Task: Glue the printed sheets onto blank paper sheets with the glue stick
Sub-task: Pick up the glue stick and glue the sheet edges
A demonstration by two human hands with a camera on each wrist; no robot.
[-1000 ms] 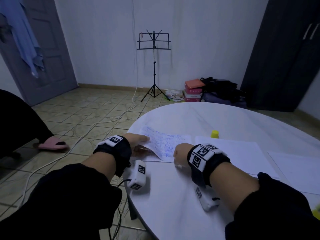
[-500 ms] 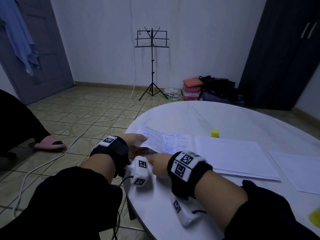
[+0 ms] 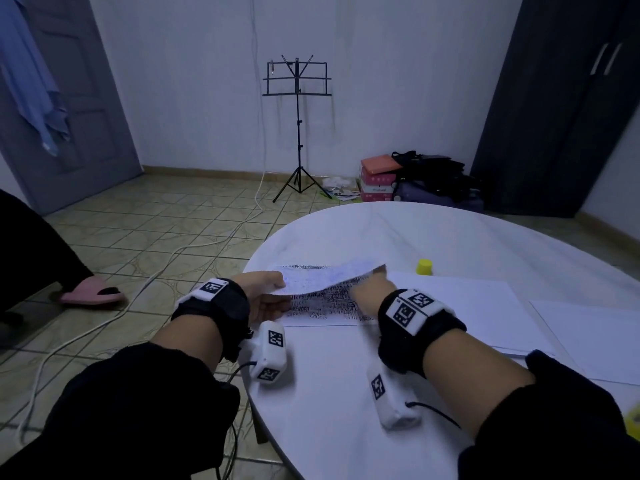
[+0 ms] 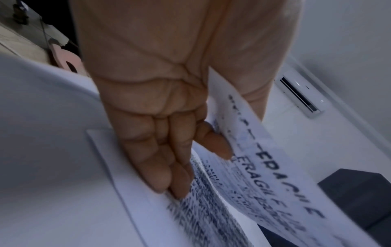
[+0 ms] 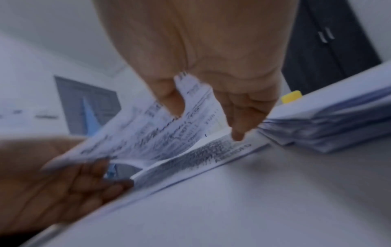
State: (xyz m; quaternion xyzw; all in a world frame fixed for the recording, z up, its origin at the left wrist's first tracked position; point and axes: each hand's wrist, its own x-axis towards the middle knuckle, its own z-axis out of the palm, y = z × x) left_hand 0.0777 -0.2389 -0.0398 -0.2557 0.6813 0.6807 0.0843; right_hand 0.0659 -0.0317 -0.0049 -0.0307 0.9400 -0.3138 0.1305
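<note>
Since a second ago, when it lay flat under my hands, the top printed sheet (image 3: 329,278) is coming up off the printed page beneath (image 3: 325,308), near the table (image 3: 346,393) edge. I am pinching its left end between thumb and index finger of my left hand (image 3: 265,296), my other fingertips (image 4: 167,183) pressing the lower page down, while my right hand (image 3: 372,294) is pinching the right end. I am lifting both ends evenly so the thin paper is not creasing, and keeping it taut. It probably needs carrying over to the blank stack (image 3: 460,306) at my right, beside the yellow glue cap (image 3: 424,266).
</note>
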